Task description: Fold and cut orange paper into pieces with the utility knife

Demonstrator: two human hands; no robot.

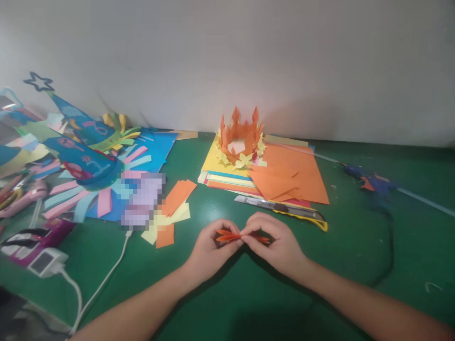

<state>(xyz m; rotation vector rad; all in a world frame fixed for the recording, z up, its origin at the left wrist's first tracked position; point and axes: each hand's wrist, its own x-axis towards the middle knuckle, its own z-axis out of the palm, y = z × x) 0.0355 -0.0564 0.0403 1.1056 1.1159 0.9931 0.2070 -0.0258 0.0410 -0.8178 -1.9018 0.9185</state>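
Note:
Between my two hands is a folded orange paper piece (227, 236) with pointed ends, held just above the green table. My left hand (212, 244) pinches it from the left, and my right hand (275, 241) pinches it from the right; the fingertips meet at its middle. Part of the paper is hidden by the fingers. Just beyond my right hand lies a yellow utility knife (284, 208) with its blade out to the left. Behind it, an orange paper crown (241, 137) with pale yellow flowers round its base stands on a stack of coloured paper (227, 182).
Orange sheets (298, 166) lie right of the crown. A blue glue gun (373, 182) with its cord sits at the right. Orange and yellow paper strips (179, 196) lie left, beside a blurred-out object on a white cable (122, 255). Blue cone hats (81, 161) and scissors crowd the far left.

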